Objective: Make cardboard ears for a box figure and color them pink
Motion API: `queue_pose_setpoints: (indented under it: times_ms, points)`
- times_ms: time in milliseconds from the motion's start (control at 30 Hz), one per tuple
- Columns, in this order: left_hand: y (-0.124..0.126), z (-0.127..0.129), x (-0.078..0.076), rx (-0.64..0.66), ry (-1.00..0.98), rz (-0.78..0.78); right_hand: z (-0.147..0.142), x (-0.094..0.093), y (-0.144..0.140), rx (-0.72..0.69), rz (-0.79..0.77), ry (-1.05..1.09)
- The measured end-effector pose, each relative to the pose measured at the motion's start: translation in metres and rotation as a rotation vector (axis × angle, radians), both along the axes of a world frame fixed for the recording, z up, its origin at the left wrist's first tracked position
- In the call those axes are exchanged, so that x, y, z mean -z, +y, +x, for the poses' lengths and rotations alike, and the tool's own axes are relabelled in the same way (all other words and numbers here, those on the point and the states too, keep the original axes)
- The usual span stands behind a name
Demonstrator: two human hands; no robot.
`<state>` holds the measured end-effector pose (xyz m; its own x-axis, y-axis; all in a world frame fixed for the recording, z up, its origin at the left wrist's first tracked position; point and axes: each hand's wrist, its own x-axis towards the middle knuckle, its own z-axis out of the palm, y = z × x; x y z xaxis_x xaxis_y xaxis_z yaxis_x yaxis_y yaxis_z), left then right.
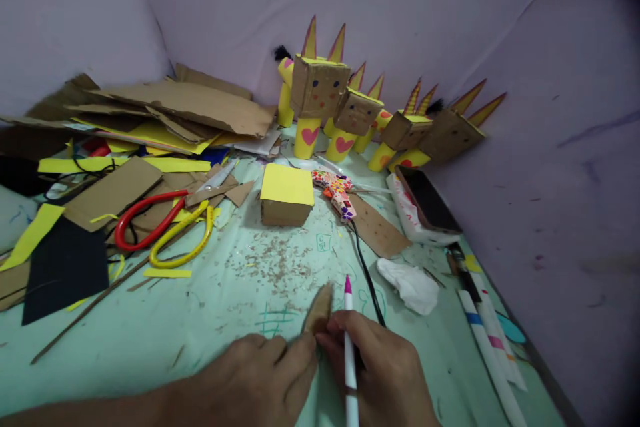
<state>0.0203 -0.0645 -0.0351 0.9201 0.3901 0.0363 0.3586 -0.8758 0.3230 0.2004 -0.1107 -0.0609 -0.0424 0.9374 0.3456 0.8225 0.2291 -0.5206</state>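
A small pointed piece of cardboard (319, 310) stands out between my hands at the near side of the table. My left hand (260, 373) is closed, its fingertips gripping the lower end of that piece, which they partly hide. In my right hand (383, 367) is a white marker (349, 347), held nearly upright with its pink tip pointing away from me. The right fingertips are also at the edge of the cardboard. Beyond both hands sits a cardboard box (287, 213) with a yellow top.
Several cardboard animal figures (320, 90) line the back wall. Red-handled scissors (150, 217), yellow-handled scissors (183, 240) and stacked cardboard (195, 103) lie left. A patterned glue gun (340, 197), crumpled tissue (410, 285), a phone (430, 197) and more markers (487, 340) are right.
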Motion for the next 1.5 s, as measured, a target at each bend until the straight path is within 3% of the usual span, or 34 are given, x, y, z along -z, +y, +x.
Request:
queue_pose_setpoints:
  times_ms: [167,267,367,567,800,867,967,1033,1133,1233,1333,1500]
  points:
    - [0.0,-0.004,0.0,0.052,-0.049,0.109,0.007,-0.007,-0.003,0.038,0.113,0.043]
    - [-0.001,-0.006,0.004,0.003,-0.118,0.237,0.01,-0.012,0.001,-0.068,0.145,0.016]
    - [-0.001,-0.006,0.007,-0.043,-0.132,0.241,0.011,-0.013,0.008,-0.16,0.132,-0.005]
    - [0.003,-0.003,0.004,0.037,-0.008,0.145,0.015,-0.011,0.017,-0.252,0.039,0.005]
    - [-0.003,0.01,-0.004,0.105,0.203,0.349,0.023,-0.012,0.013,-0.26,0.019,0.187]
    - [-0.004,0.016,-0.003,0.123,0.253,0.398,0.025,-0.013,0.006,-0.174,0.047,0.301]
    - [-0.006,0.023,0.001,0.113,0.273,0.476,0.023,-0.016,-0.003,0.2,0.019,0.56]
    - [-0.008,0.026,0.004,0.095,0.252,0.527,0.018,-0.018,-0.002,0.334,-0.045,0.83]
    - [-0.013,0.028,0.006,0.065,0.225,0.583,0.011,-0.017,0.008,0.315,-0.166,1.246]
    - [-0.014,0.028,0.006,0.065,0.212,0.617,0.007,-0.014,0.017,0.314,-0.233,1.451]
    - [-0.014,0.028,0.007,0.064,0.177,0.629,0.006,-0.01,0.016,0.298,-0.247,1.429]
    - [-0.017,0.03,0.014,-0.046,0.079,0.644,0.008,-0.003,0.007,0.266,-0.238,1.273]
